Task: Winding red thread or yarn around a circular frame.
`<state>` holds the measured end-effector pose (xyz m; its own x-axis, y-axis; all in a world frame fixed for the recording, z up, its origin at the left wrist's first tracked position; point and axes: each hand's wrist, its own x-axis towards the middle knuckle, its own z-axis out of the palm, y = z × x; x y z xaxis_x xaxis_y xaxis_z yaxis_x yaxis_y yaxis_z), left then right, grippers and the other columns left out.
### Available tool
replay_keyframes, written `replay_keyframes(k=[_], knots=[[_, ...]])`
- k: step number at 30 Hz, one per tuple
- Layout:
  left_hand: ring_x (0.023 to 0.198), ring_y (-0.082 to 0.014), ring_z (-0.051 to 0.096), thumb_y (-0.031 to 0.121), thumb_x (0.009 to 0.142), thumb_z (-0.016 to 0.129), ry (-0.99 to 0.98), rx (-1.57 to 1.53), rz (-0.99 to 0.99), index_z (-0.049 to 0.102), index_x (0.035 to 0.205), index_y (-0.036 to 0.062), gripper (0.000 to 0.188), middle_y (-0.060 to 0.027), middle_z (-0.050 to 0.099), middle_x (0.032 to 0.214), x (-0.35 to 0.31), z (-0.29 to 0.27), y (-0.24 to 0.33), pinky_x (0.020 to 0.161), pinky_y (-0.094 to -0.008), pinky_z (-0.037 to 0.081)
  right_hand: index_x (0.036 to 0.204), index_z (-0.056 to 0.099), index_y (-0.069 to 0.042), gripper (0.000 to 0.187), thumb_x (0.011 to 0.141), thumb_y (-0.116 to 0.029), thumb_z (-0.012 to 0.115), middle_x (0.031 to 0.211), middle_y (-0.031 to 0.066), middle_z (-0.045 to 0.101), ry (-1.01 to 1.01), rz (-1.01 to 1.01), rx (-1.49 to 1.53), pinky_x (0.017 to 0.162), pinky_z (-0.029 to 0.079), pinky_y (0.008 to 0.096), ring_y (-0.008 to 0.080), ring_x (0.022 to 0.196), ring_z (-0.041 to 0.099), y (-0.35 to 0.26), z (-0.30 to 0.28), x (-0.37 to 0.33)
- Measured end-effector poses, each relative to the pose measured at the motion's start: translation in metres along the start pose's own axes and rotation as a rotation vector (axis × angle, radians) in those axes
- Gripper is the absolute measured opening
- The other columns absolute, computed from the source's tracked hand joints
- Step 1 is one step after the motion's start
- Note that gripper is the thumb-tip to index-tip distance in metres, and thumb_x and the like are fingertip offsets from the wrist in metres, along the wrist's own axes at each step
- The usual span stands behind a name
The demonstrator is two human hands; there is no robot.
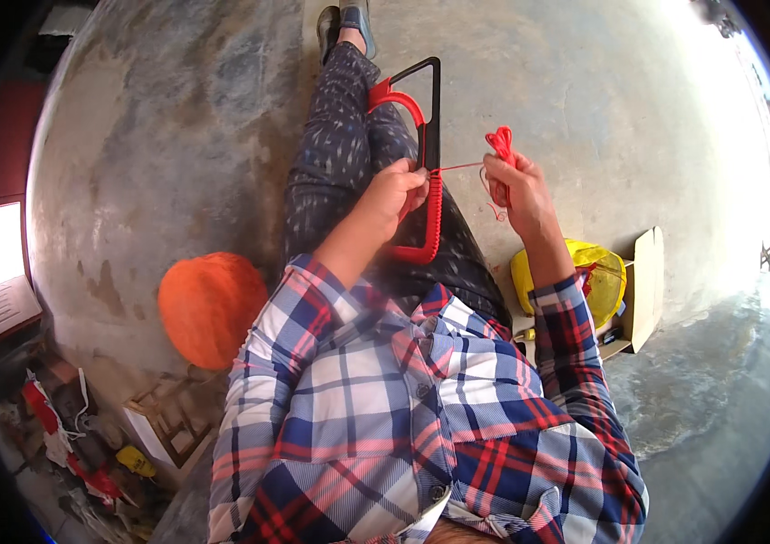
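A long black frame (pixel 436 100) with rounded corners rests over my outstretched legs. Red cord is wound in tight coils (pixel 434 218) along its near right side and bottom corner. A curved red band (pixel 409 102) crosses its upper part. My left hand (pixel 392 195) is closed on the frame's middle, thumb and fingers pinching where the coils end. To the right, my right hand (pixel 523 186) grips a looped bundle of red cord (pixel 500 140). One strand runs taut from it to the frame, and a loose curly end hangs below the hand.
An orange rounded bundle (pixel 213 310) lies on the concrete floor (pixel 194 136) at my left. By my right forearm sits a yellow bag (pixel 607 281) in an open cardboard box (pixel 646 290). A wooden frame (pixel 167 422) and scattered red and yellow items lie lower left.
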<state>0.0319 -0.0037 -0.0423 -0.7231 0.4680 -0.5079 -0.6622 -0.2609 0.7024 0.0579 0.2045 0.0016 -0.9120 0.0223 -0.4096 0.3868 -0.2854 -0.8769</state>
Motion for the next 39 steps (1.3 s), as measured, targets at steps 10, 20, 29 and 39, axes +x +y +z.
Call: replay_keyframes(k=[10, 20, 29, 39], knots=[[0.065, -0.0100, 0.052, 0.013, 0.093, 0.052, -0.058, -0.045, -0.051, 0.056, 0.093, 0.0059, 0.008, -0.0005, 0.057, 0.076, 0.000, -0.012, -0.005, 0.062, -0.0238, 0.043, 0.089, 0.062, -0.003, 0.018, 0.094, -0.021, 0.058, 0.057, -0.0062, 0.044, 0.023, 0.112, -0.015, 0.043, 0.025, 0.0222, 0.0038, 0.045, 0.035, 0.022, -0.001, -0.020], [0.059, -0.0104, 0.052, 0.023, 0.095, 0.054, 0.015, -0.045, -0.065, 0.063, 0.091, 0.0102, 0.016, 0.0002, 0.059, 0.073, 0.000, -0.016, -0.012, 0.054, -0.0247, 0.039, 0.080, 0.064, 0.005, 0.031, 0.090, -0.023, 0.054, 0.068, 0.0072, 0.064, -0.075, 0.043, -0.530, 0.064, 0.047, 0.0309, 0.0155, 0.066, 0.060, 0.043, 0.055, 0.008], [0.069, -0.0100, 0.057, 0.022, 0.094, 0.059, 0.039, 0.002, -0.037, 0.059, 0.095, 0.0053, 0.017, -0.0004, 0.060, 0.081, -0.001, -0.014, -0.010, 0.064, -0.0246, 0.047, 0.097, 0.061, 0.000, 0.031, 0.095, -0.030, 0.054, 0.072, 0.0040, 0.060, 0.054, 0.067, -0.034, 0.059, 0.043, 0.0246, 0.0108, 0.065, 0.056, 0.046, 0.053, -0.029], [0.104, -0.0190, 0.057, 0.008, 0.089, 0.062, -0.034, 0.787, 0.760, 0.063, 0.111, 0.0042, 0.022, -0.0074, 0.062, 0.108, -0.051, 0.053, 0.027, 0.092, -0.0325, 0.044, 0.089, 0.057, -0.005, 0.043, 0.098, -0.044, 0.043, 0.068, 0.0035, 0.054, -0.411, 0.130, 0.272, 0.046, 0.032, 0.0250, 0.0115, 0.051, 0.045, 0.011, 0.034, -0.046]])
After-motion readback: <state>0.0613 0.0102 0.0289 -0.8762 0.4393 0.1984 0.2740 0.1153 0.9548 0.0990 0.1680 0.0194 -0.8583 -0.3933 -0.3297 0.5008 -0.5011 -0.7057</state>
